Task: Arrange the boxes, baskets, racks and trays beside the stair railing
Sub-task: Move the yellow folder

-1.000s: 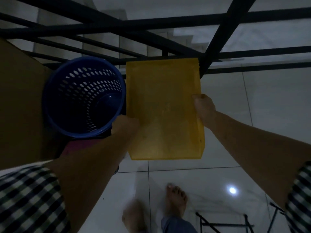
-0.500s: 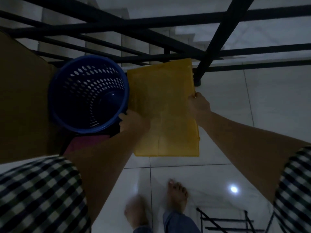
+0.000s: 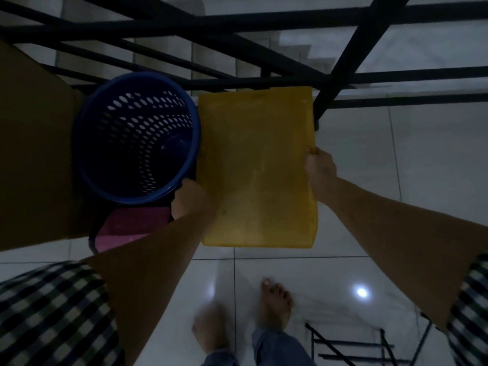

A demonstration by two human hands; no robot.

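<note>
A yellow rectangular tray (image 3: 257,167) lies on the white floor with its far end against the black stair railing (image 3: 237,83). My left hand (image 3: 188,199) grips its left edge and my right hand (image 3: 319,167) grips its right edge. Touching the tray's left side stands a round dark blue perforated basket (image 3: 134,138). A pink tray or box (image 3: 126,231) shows under the basket, partly hidden by my left forearm.
A large brown cardboard box (image 3: 34,154) fills the left side, next to the basket. A black wire rack (image 3: 369,347) lies on the tiles at the bottom right. My bare feet (image 3: 274,305) stand just behind the tray. Stairs descend beyond the railing.
The yellow tray went from skewed to straight, square with the railing and beside the basket. Both hands stayed on its edges.
</note>
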